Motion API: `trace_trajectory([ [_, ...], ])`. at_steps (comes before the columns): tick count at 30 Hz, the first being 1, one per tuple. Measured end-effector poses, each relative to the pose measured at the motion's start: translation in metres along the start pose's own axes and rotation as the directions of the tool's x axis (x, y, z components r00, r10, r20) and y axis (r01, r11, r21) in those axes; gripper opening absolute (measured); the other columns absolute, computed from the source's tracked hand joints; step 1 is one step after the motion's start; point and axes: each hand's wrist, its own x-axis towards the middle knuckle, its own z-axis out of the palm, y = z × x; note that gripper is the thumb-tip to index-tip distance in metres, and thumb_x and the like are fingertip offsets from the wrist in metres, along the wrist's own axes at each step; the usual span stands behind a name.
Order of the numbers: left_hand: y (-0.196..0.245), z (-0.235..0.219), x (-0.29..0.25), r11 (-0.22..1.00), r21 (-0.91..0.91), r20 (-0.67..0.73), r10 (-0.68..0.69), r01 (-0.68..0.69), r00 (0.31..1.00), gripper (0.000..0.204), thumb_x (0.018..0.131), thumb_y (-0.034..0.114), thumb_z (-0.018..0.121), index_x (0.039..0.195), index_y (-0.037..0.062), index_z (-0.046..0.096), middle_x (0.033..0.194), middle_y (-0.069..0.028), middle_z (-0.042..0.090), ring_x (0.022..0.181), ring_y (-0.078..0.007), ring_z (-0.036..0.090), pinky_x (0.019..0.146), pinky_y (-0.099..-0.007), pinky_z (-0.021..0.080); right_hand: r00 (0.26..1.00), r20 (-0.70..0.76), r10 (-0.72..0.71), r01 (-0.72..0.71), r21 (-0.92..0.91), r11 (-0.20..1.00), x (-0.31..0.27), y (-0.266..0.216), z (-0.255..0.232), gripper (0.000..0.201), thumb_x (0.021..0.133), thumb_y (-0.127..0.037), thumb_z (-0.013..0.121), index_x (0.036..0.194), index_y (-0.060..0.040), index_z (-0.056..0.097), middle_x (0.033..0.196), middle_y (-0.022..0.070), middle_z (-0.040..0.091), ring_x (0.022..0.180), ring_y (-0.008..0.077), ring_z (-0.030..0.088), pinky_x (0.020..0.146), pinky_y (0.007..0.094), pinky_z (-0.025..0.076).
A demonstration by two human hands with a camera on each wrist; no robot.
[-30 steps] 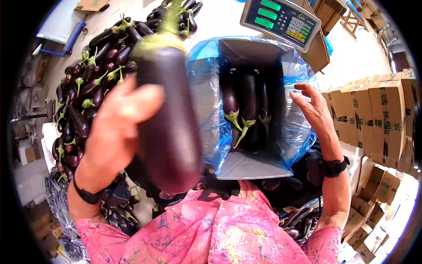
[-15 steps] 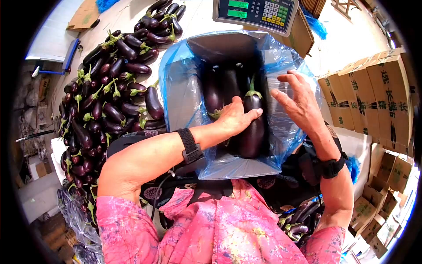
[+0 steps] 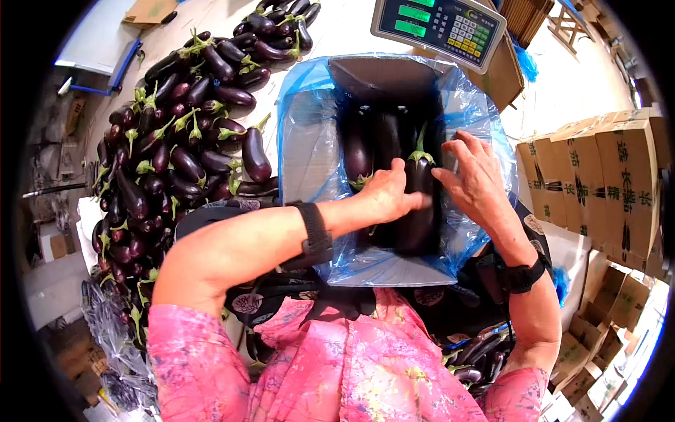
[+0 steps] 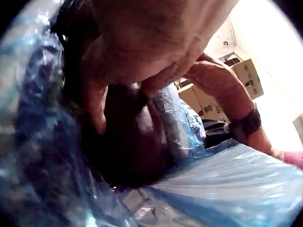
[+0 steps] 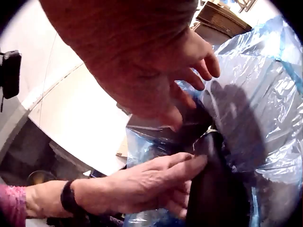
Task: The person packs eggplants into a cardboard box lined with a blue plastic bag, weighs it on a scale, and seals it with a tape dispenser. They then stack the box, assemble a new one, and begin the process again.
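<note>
A dark purple eggplant (image 3: 420, 211) with a green cap lies lengthwise inside a box lined with blue plastic (image 3: 306, 133), its stem toward the far end. My left hand (image 3: 387, 195) reaches in from the left, thumb across this eggplant and fingers beside it. In the right wrist view, the left fingers (image 5: 189, 165) lie fairly straight against its side. My right hand (image 3: 474, 169) hovers at the box's right wall, fingers spread and loosely bent, holding nothing. Other eggplants (image 3: 358, 151) lie to the left in the box, partly hidden by the left hand.
A big heap of eggplants (image 3: 162, 169) covers the table's left side. Behind the box stands a scale display (image 3: 439, 28) with green readouts. Stacked cardboard cartons (image 3: 598, 183) line the right, and more eggplants (image 3: 478, 359) sit low beside the person.
A second ago the left hand held an eggplant up at the left of the box; now that eggplant lies inside. The left thumb has loosened, and the right hand has come slightly inward.
</note>
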Motion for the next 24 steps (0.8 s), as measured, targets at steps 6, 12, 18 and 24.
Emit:
trace_trajectory([
  [6,0.0,0.026,-0.012,0.999,0.029,-0.016,0.035,-0.034,0.999,0.105,0.074,0.031,0.084,0.143,-0.0112,0.018,0.108,-0.0372,0.064,0.104,-0.0524,0.062,0.097,-0.0516,0.049,1.0,0.023,-0.003,0.005,-0.082,0.997,0.0,-0.008,0.012,0.053,0.076,-0.02,0.079,0.122,-0.0033,0.059,0.142,0.0258,0.046,0.129,0.0454,0.043,0.102,0.0541,0.039],
  [12,-0.009,-0.001,-0.021,0.991,0.001,0.094,0.129,-0.13,0.987,0.09,0.078,0.038,0.079,0.136,-0.0122,0.031,0.103,-0.0367,0.065,0.103,-0.0505,0.064,0.093,-0.0516,0.051,0.996,0.093,-0.005,0.022,-0.178,0.984,-0.004,-0.022,0.009,0.063,0.073,-0.023,0.082,0.128,-0.0032,0.057,0.151,0.0236,0.037,0.136,0.0441,0.037,0.104,0.0549,0.036],
  [18,-0.013,-0.115,-0.038,0.958,0.194,-0.111,0.237,-0.213,0.965,0.07,0.082,0.033,0.074,0.136,-0.0006,0.046,0.096,-0.0204,0.071,0.092,-0.035,0.07,0.081,-0.0429,0.055,0.976,-0.121,0.183,-0.189,-0.037,0.981,-0.002,0.021,-0.012,0.06,0.081,-0.029,0.076,0.131,-0.0029,0.055,0.149,0.0271,0.039,0.136,0.0458,0.038,0.11,0.0515,0.035],
  [24,-0.064,-0.185,-0.041,0.986,-0.072,-0.502,0.096,-0.152,0.859,0.075,0.077,0.038,0.078,0.134,-0.0021,0.051,0.116,-0.0226,0.064,0.104,-0.032,0.065,0.087,-0.0393,0.054,0.936,-0.158,0.314,-0.303,0.092,0.949,-0.011,0.035,-0.021,0.065,0.089,-0.037,0.071,0.136,0.0016,0.05,0.145,0.03,0.044,0.134,0.0454,0.041,0.113,0.0487,0.033],
])
